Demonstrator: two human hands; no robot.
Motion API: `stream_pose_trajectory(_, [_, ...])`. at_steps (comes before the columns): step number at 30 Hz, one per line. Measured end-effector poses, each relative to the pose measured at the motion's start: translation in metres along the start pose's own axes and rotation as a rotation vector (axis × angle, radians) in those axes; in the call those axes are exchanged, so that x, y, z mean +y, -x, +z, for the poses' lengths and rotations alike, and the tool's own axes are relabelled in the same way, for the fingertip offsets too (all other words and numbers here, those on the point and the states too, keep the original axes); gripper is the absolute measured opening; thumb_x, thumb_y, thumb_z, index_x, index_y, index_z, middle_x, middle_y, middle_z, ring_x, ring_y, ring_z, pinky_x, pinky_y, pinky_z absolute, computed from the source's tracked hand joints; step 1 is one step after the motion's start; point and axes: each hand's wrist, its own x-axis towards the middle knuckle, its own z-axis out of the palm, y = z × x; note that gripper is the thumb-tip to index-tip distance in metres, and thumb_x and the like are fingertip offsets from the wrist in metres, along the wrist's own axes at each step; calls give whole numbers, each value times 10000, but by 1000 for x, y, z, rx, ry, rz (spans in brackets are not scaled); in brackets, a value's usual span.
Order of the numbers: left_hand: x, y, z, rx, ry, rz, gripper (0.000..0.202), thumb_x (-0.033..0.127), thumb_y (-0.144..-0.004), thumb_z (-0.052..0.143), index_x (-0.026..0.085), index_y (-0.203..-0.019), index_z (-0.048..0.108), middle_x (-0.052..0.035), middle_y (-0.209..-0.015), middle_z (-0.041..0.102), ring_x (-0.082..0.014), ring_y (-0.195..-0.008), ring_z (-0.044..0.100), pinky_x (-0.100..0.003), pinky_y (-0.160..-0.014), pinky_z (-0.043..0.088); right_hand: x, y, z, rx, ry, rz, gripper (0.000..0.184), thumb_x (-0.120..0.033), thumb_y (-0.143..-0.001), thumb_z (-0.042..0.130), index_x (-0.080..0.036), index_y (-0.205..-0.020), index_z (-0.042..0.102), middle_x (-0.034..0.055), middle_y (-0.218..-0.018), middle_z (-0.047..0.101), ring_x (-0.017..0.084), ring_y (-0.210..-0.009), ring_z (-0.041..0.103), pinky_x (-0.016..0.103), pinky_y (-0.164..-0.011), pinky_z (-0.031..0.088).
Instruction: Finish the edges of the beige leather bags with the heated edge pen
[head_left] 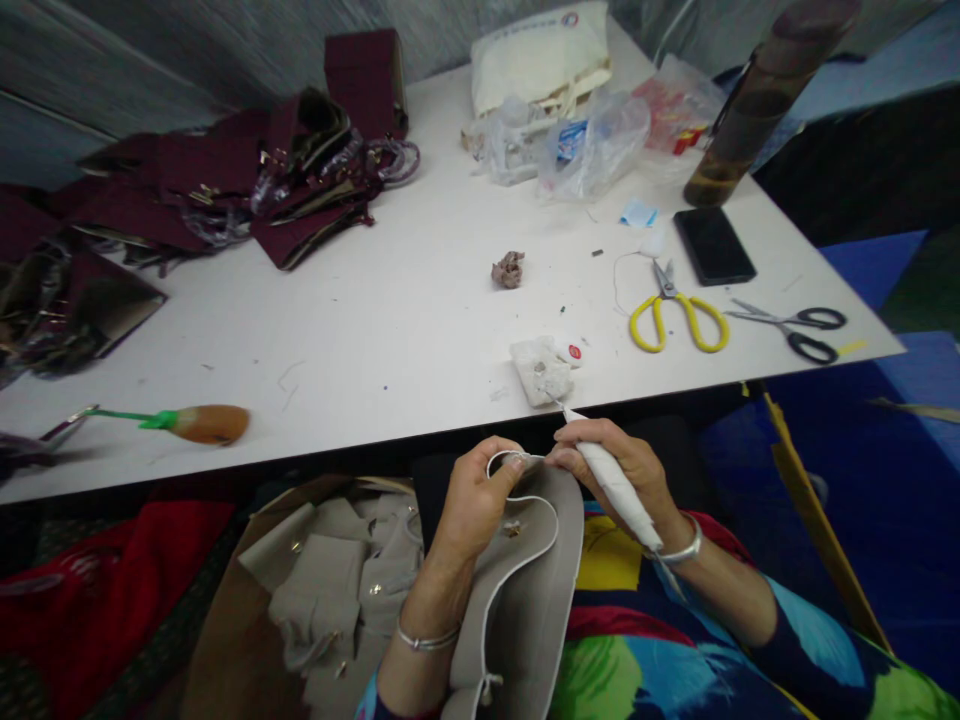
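Note:
My left hand [474,500] pinches the white-edged rim of a grey handbag [534,560] that lies in my lap, its opening facing up. In my right hand [637,462] is a pen-like tool wrapped in white [619,495], with a thin metal tip pointing forward past the table edge. My right thumb and fingertips are close to the bag's rim; whether they touch it I cannot tell. The tip is at a crumpled white wad [541,370] on the table's near edge. A small gold fitting [512,528] shows on the bag.
Yellow-handled scissors [666,310], black-handled scissors [799,325], a phone [714,246] and a dark bottle [761,110] stand or lie right on the white table [420,330]. Maroon bags [202,180] pile up left, near an orange-handled tool [210,424]. A carton [225,610] holds grey bags [319,580].

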Motion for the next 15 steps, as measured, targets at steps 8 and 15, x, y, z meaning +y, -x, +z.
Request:
stream_pose_trajectory(8, [4,7,-3,-31,-121,38,125,302,-855,719,184,-892,732,-25,-839,697,-191,-794,584,-277,-760,430,-2,-2,6,-37,56,28,107,-279,-1000,683,-235,-1094,656,16,-936,733,140,-776,696,242,-717,544])
stream_pose_trajectory(15, [5,10,0,-56,-142,62,82,238,-871,679,188,-935,684,-11,-873,680,-185,-830,602,-272,-780,457,-6,1,8,-187,11,93,245,-274,-964,728,-244,-1167,595,24,-1044,735,151,-832,698,253,-742,537])
